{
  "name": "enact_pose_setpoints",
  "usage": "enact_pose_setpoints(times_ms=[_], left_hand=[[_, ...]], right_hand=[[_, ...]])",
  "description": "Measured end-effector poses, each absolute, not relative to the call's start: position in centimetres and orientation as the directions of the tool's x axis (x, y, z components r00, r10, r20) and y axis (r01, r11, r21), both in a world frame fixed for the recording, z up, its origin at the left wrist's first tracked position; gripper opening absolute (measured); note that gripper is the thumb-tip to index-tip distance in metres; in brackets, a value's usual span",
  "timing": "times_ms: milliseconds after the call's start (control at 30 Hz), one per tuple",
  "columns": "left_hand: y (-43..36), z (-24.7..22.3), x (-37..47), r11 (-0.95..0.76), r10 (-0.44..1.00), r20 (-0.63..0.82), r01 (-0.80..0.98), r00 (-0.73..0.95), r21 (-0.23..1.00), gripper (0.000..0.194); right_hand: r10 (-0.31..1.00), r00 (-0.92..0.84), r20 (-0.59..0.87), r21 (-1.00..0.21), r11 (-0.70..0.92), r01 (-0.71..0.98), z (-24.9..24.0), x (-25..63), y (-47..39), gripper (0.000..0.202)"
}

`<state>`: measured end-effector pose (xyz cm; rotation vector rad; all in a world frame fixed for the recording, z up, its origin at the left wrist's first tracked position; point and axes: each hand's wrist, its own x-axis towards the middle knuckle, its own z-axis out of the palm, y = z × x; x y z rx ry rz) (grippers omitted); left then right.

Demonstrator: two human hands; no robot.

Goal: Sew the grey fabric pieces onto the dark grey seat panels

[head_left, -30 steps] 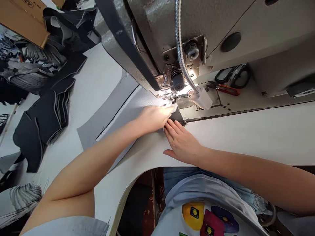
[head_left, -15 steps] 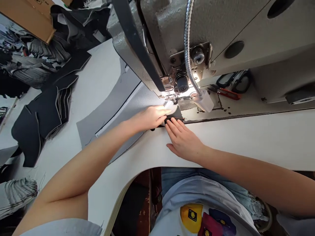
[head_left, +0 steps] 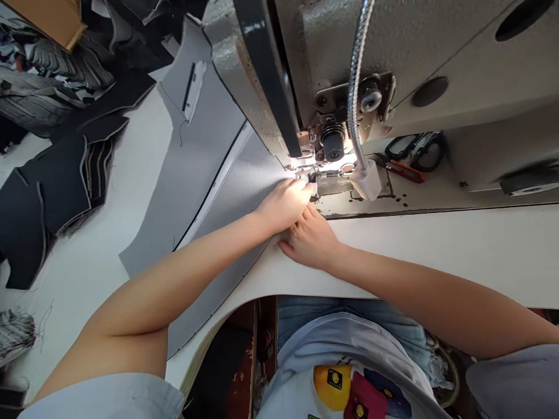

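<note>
A large grey fabric piece (head_left: pixel 257 169) with a dark seam and a pale strip runs under the head of the sewing machine (head_left: pixel 297 64). My left hand (head_left: pixel 286 203) is closed on its edge, fingertips bunched close in front of the presser foot (head_left: pixel 311 176). Just below and to the right, my right hand (head_left: pixel 312 238) touches the left fingers. Its fingers are bent in at the same fabric edge, partly hidden by my left hand, and its thumb points left. The bit of cloth between the two hands is covered.
Black-handled scissors (head_left: pixel 414 151) and a red-handled cutter (head_left: pixel 406 170) lie on the machine bed at right. A white lamp head (head_left: pixel 365 181) hangs beside the needle area. Dark fabric pieces (head_left: pixel 56 198) are stacked on the white table (head_left: pixel 437 250) at left, near a cardboard box (head_left: pixel 56 20).
The grey fabric has shifted, showing more of it behind the machine head. My left fingers have curled in; my right hand has moved up and left against them, its once flat fingers now bent.
</note>
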<state>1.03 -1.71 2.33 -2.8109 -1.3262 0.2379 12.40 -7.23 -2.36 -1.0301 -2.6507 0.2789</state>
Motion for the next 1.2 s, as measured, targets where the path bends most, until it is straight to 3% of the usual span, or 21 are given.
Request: enact_pose_setpoints(times_ms=[133,233,367,500,600,733,867,1100,1200], left_hand=[[-0.3,1.3,-1.3,-0.656,0.754,0.087,0.738,0.651,0.155,0.019],[-0.1,0.5,-2.4,-0.628,0.776,0.155,0.727,0.611,0.279,0.012],[-0.4,-1.2,-2.4,-0.695,0.713,0.338,0.682,0.614,0.225,0.021],[-0.8,-2.6,-2.1,-0.697,0.679,0.454,0.701,0.577,0.15,0.026],[-0.8,-2.9,-2.0,-0.66,0.705,0.457,0.737,0.542,0.145,0.023],[-0.8,-2.9,-1.8,-0.585,0.763,0.483,0.777,0.43,0.232,0.014],[-1.1,-2.9,-1.4,-0.533,0.798,0.476,0.803,0.371,0.268,0.013],[-1.7,-2.7,-0.7,-0.518,0.798,0.418,0.848,0.433,0.109,0.021],[-2.0,-2.5,-0.5,-0.526,0.798,0.36,0.85,0.483,0.027,0.026]], right_hand=[[0.687,-0.694,0.218,-0.267,0.725,0.634,-2.4,12.3,-7.0,0.062],[0.683,-0.694,0.23,-0.273,0.729,0.627,-2.4,12.8,-7.6,0.061],[0.64,-0.728,0.247,-0.278,0.766,0.579,-2.2,14.4,-7.9,0.057],[0.586,-0.753,0.298,-0.169,0.809,0.563,-1.8,17.0,-6.8,0.033],[0.635,-0.698,0.33,-0.103,0.759,0.642,-1.7,18.7,-5.4,0.027],[0.703,-0.589,0.397,-0.065,0.662,0.746,-2.3,19.4,-3.4,0.022],[0.703,-0.611,0.365,-0.059,0.672,0.738,-3.5,18.5,-1.6,0.022],[0.615,-0.689,0.383,-0.07,0.763,0.642,-4.4,17.1,0.0,0.027],[0.654,-0.66,0.369,-0.091,0.732,0.675,-3.8,17.4,-1.2,0.032]])
